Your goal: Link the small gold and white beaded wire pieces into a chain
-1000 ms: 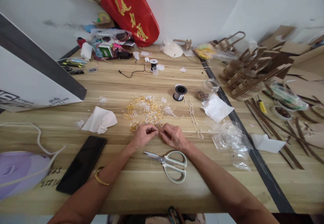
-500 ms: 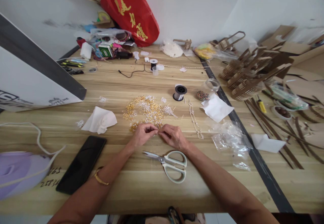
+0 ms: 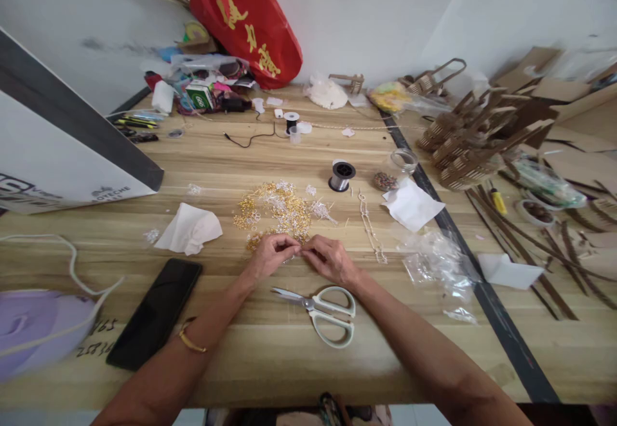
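Observation:
My left hand (image 3: 271,256) and my right hand (image 3: 330,260) meet fingertip to fingertip over the wooden table (image 3: 241,169), both pinched shut on something tiny that I cannot make out. Just beyond the fingers lies a heap of gold and silver beads (image 3: 279,211). White-handled scissors (image 3: 322,310) lie on the table right below my hands. A finished beaded strand (image 3: 371,227) lies to the right of the heap, and a spool of clear thread (image 3: 342,175) stands behind it.
A black phone (image 3: 155,310) and a crumpled tissue (image 3: 189,229) lie at left, a purple bag (image 3: 38,323) further left. Clear plastic bags (image 3: 436,262), white paper (image 3: 412,206) and a small jar (image 3: 398,166) sit at right. Brown cardboard baskets (image 3: 475,137) fill the right table.

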Available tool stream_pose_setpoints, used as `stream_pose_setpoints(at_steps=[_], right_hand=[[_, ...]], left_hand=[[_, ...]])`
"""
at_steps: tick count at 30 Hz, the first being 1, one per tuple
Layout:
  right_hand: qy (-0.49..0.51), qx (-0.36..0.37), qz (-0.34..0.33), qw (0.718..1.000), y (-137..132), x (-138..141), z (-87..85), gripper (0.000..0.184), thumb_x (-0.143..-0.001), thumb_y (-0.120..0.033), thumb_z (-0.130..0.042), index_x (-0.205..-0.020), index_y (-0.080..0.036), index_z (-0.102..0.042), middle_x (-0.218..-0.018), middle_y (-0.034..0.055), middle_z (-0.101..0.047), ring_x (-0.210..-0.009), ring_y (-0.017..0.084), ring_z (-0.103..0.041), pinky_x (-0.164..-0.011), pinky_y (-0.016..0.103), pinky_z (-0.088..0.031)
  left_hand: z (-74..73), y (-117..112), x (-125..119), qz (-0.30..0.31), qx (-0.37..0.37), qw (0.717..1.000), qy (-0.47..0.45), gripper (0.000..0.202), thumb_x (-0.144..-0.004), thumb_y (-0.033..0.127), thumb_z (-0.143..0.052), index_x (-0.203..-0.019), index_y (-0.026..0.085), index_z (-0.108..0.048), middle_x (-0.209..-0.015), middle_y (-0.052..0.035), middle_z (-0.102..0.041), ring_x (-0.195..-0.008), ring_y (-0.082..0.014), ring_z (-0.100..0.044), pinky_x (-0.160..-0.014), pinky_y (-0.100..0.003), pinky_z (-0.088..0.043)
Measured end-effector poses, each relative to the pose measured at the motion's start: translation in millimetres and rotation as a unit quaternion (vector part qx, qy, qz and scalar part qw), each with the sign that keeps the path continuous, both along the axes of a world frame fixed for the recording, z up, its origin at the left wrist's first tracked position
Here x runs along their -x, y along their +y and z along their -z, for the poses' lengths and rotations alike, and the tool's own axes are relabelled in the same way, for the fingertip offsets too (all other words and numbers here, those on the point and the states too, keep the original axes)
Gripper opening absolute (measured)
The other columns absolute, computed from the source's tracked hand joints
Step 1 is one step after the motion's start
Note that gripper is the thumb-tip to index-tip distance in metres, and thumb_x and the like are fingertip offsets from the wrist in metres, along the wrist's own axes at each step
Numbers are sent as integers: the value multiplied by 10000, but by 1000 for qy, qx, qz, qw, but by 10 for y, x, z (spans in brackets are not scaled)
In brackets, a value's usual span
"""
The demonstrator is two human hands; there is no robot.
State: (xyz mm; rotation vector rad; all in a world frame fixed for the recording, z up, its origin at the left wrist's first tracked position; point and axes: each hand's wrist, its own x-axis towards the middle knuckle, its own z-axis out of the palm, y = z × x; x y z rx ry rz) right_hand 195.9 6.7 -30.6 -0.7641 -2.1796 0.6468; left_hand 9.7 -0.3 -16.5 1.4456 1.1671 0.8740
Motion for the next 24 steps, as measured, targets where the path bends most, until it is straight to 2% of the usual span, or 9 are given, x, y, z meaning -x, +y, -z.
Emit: stream_pose_setpoints(at_steps=[10,24], right_hand=[[-8,-34,12,999,-17,3,-35,93,-896,-195,-488,-855,-169,-567,-727,30,-584,-598,108,-519,-551,214,-408],[-18,-46,7,999,-16,-7,-21,69,-897,-187,-486,-879,-175,-551,-761,40,-601,-653,121,-559,-586,225,-438]], left_hand=[[30,6,5,-1,-10,1000,4,141,-739,258,-627,-714,123,-660,-672,-21,-666,-630,-123,-579,-604,-216,-439],[30,5,-2,-6,-12,1000,9,149,-736,263,-629,-701,120,-652,-649,-17,-651,-607,-119,-565,-579,-209,-430]])
